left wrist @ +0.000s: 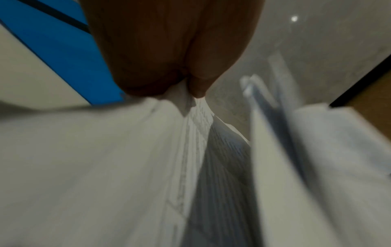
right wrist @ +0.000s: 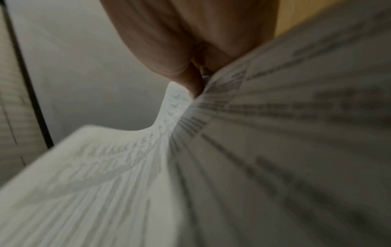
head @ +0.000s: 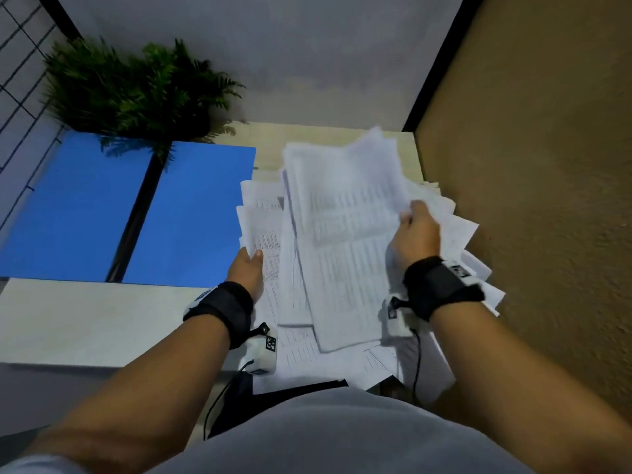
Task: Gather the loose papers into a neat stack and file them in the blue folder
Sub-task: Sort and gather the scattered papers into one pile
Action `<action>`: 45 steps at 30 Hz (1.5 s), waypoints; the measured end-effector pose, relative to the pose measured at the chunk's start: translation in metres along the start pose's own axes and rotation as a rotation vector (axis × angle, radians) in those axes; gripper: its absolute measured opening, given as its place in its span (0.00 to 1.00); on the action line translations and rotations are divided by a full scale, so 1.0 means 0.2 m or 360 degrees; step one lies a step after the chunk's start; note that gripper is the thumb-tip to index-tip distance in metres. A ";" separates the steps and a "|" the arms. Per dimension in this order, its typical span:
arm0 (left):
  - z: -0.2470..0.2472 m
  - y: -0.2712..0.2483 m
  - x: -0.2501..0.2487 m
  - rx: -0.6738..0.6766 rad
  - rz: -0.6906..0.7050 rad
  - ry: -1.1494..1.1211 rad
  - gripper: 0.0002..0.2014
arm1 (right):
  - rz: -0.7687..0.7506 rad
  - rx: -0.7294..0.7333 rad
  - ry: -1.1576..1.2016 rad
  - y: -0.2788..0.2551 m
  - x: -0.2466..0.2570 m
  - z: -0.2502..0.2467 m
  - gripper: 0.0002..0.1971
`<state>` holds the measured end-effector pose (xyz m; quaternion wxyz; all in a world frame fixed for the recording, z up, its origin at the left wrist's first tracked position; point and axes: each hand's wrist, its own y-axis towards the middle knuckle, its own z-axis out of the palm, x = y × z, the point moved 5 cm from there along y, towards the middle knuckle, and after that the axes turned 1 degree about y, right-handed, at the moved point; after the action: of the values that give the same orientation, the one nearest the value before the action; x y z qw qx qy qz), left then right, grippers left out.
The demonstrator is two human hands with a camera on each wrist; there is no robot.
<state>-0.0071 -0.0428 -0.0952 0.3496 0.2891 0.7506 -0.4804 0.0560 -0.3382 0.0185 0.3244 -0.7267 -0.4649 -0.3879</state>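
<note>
A messy pile of printed white papers [head: 342, 254] covers the right half of the desk, fanned out at many angles. My right hand [head: 415, 230] pinches the right edge of a blurred, lifted bundle of sheets [head: 345, 186]; the right wrist view shows my thumb [right wrist: 190, 83] clamped on a printed page [right wrist: 275, 150]. My left hand [head: 248, 268] grips the left edge of the pile, thumb on top; in the left wrist view its fingers [left wrist: 169, 66] pinch a sheet [left wrist: 127, 150]. The blue folder [head: 102, 213] lies open and flat to the left, a black spine down its middle.
A green fern-like plant [head: 133, 90] stands at the back left, overhanging the folder. A brown textured wall [head: 547, 200] closes the desk's right side, a grey wall the back. Bare pale desk surface [head: 85, 323] shows in front of the folder. Some sheets overhang the near edge.
</note>
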 end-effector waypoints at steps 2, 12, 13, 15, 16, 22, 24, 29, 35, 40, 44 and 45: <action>0.00 -0.02 -0.01 -0.0006 -0.0046 0.0047 0.23 | 0.0485 0.0077 0.0325 -0.03 -0.22 0.16 0.10; 0.05 -0.04 0.01 0.0026 -0.0067 0.0258 0.23 | 0.0201 0.0510 -0.0522 -0.02 -0.36 0.32 0.12; 0.03 -0.04 0.00 -0.0015 -0.0071 0.0200 0.22 | 0.0141 0.0402 -0.0742 0.03 -0.37 0.25 0.17; 0.01 -0.02 0.00 -0.0049 -0.0083 0.0103 0.21 | 0.0171 0.0271 -0.1227 0.12 -0.38 0.07 0.31; 0.01 -0.01 0.01 -0.0027 -0.0100 0.0069 0.21 | 0.0242 0.0318 -0.1342 0.15 -0.41 0.00 0.37; 0.04 0.02 -0.01 0.0073 -0.0071 0.0015 0.24 | 0.0237 0.0648 -0.1037 0.18 -0.45 -0.14 0.09; 0.04 0.01 0.00 0.0096 -0.0104 0.0059 0.25 | 0.0170 0.0499 -0.1147 0.20 -0.40 -0.22 0.15; 0.05 0.06 0.10 0.0167 -0.0147 -0.0079 0.34 | -0.0259 -0.0386 -0.0966 0.11 0.04 -0.55 0.08; 0.05 0.03 0.09 0.0279 -0.0142 -0.0175 0.33 | -0.0277 -0.0418 0.0125 0.06 0.21 -0.49 0.14; 0.03 -0.11 -0.03 0.0236 -0.0141 -0.0101 0.30 | 0.0155 0.0109 -0.0142 -0.01 -0.15 0.00 0.09; 0.04 -0.12 -0.06 0.0350 -0.0140 0.0005 0.43 | 0.0434 0.0412 -0.0547 -0.08 -0.35 0.20 0.01; 0.05 -0.11 -0.05 0.0425 -0.0142 -0.0063 0.43 | 0.0468 0.0455 -0.0609 -0.09 -0.37 0.22 0.01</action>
<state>-0.0158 -0.0607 -0.0788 0.3013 0.2898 0.6851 -0.5966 0.0302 -0.3265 -0.0645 0.3827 -0.7932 -0.4573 -0.1231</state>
